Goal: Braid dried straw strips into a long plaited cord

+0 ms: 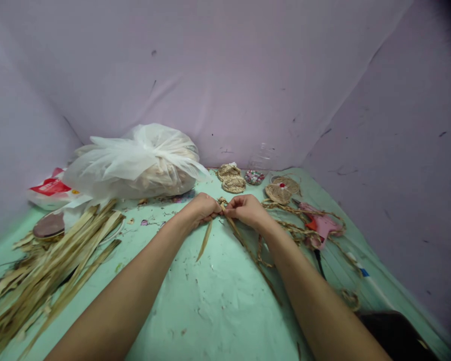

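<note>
Both hands meet over the middle of a green-covered table, working a braid of dried plant fibre (222, 201). My left hand (205, 208) is closed in a pinch on its left side, with one loose strip (205, 241) hanging below. Pinched from the right, the same braid is between the fingers of my right hand (245, 208). A longer strip (253, 258) trails from there toward the right forearm. Finished braid (289, 228) lies in loops to the right of my right hand. The exact grip of the fingertips is partly hidden.
Dried flat strips (71, 265) lie heaped at left beside a tied white plastic bag (143, 163). At the back are coiled woven pieces (233, 184), a container of beads (254, 176) and round woven discs (280, 191). A pink glue gun (328, 226) rests at right, near a dark object (396, 333).
</note>
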`<act>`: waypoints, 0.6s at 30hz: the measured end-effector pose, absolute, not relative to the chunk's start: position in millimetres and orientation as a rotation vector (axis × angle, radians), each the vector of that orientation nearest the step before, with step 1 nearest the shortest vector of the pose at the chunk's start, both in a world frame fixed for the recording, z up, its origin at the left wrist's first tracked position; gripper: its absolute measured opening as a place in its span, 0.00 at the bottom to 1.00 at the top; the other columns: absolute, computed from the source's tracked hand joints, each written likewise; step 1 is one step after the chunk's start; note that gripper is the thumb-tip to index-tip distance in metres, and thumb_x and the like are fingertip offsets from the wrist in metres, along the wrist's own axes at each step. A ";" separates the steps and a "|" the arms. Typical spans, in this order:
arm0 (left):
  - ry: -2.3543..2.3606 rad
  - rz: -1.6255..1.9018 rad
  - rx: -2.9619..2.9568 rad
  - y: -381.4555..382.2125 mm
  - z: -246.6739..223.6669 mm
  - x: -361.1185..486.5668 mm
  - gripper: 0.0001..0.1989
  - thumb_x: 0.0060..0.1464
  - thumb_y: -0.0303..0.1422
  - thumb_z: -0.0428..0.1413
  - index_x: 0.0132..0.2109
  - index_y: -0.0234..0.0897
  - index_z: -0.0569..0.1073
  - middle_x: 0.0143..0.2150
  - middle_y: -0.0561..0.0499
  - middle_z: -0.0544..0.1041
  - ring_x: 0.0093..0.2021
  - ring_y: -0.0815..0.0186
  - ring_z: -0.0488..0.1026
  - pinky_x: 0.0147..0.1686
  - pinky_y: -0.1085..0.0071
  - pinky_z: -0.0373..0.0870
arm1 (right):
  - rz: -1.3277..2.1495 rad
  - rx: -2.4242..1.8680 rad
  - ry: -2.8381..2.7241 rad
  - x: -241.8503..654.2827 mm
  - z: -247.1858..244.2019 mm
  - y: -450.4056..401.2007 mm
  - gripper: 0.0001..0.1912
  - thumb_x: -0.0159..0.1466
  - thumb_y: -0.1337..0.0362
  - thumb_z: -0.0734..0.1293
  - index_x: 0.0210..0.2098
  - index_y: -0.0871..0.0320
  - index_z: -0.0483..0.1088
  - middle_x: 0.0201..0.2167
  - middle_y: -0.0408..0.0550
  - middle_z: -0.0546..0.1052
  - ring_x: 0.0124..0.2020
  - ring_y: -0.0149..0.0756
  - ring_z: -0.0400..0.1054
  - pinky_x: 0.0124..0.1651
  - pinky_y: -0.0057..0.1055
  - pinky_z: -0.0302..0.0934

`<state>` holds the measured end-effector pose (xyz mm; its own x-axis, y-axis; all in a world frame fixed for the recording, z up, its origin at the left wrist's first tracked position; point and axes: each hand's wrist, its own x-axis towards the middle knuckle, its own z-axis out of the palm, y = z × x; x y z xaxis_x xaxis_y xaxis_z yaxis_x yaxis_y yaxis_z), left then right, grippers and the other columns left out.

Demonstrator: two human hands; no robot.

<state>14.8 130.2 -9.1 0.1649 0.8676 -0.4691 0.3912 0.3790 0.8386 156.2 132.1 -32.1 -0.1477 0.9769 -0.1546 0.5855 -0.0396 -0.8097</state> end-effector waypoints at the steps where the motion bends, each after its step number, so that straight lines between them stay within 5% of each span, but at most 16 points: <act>1: 1.423 0.487 1.218 130.9 -10.0 13.5 0.04 0.36 0.28 0.54 0.23 0.30 0.69 0.12 0.59 0.56 0.11 0.78 0.47 0.12 0.76 0.38 | 1.057 -1.669 -1.755 156.9 -34.2 133.1 0.07 0.43 0.65 0.65 0.21 0.62 0.69 0.16 0.41 0.68 0.17 0.24 0.56 0.19 0.20 0.48; 18: 1.554 0.630 1.279 124.5 -4.6 23.8 0.05 0.33 0.23 0.54 0.17 0.32 0.64 0.09 0.59 0.53 0.12 0.77 0.47 0.13 0.75 0.41 | 1.345 -1.753 -1.444 153.9 -19.2 129.7 0.05 0.45 0.66 0.66 0.18 0.61 0.66 0.12 0.40 0.63 0.14 0.24 0.54 0.17 0.22 0.53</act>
<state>23.8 124.5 -4.6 0.0438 0.9325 -0.3585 0.4195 0.3085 0.8537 153.9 129.7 -19.2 -0.0489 0.9270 -0.3720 0.4370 -0.3150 -0.8425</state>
